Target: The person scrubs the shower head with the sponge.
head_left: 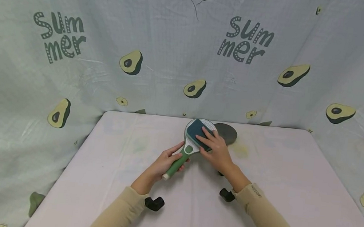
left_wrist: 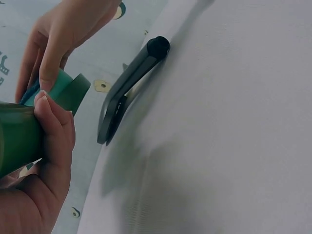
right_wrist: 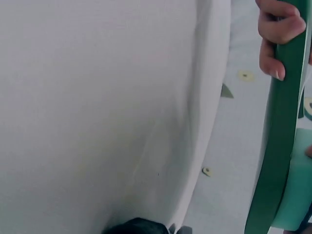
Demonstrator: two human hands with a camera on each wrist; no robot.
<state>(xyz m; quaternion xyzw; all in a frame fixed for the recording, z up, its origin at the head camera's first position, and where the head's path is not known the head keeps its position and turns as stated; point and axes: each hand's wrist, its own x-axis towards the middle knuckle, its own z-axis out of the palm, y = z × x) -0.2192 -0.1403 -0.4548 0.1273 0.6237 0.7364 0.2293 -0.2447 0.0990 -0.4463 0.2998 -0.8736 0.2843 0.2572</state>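
In the head view, my left hand (head_left: pixel 167 160) grips the green handle of an electric mosquito swatter (head_left: pixel 176 166) with a pale, round mesh head. Its fingers also show curled round the handle in the right wrist view. My right hand (head_left: pixel 217 149) holds a sponge (head_left: pixel 196 128) flat against the swatter's head, fingers over its dark blue face and thumb at its lower edge. The sponge's teal layer (right_wrist: pixel 296 185) meets the green rim in the right wrist view. Part of the mesh is hidden under sponge and fingers.
Behind my right hand lies a dark grey round-headed thing (head_left: pixel 227 133) with a long handle, seen side-on as a dark shape (left_wrist: pixel 130 78) in the left wrist view. The white table (head_left: pixel 123 173) ends at a hanging cloth (head_left: pixel 162 42) printed with avocados.
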